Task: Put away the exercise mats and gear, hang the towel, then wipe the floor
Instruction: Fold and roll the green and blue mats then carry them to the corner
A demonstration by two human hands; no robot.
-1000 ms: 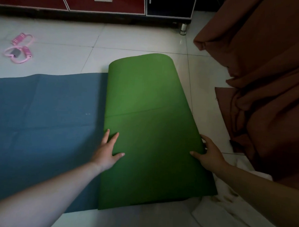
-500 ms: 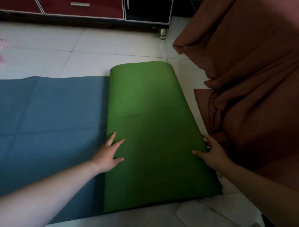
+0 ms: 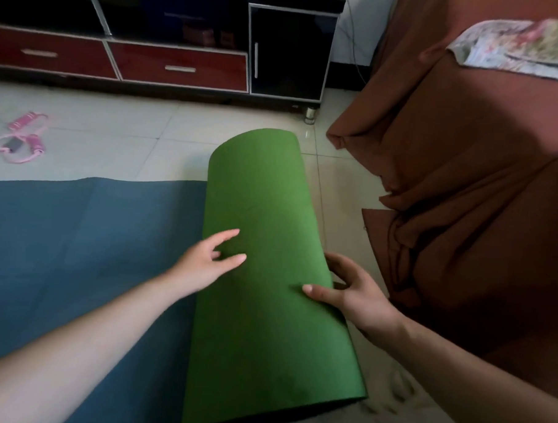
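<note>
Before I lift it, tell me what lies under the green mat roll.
Blue mat runs under the left edge of the green mat roll; beneath its middle is covered.

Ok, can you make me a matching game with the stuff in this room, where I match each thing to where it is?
Things:
1. green mat roll
2. blue mat
3. pink exercise band
4. flowered cloth

Places:
A. up on the brown cover
B. between the left hand and the right hand
C. alone on the floor tiles, far left
D. spread flat, left of the roll

Pairs: 1-B, 2-D, 3-C, 4-A
</note>
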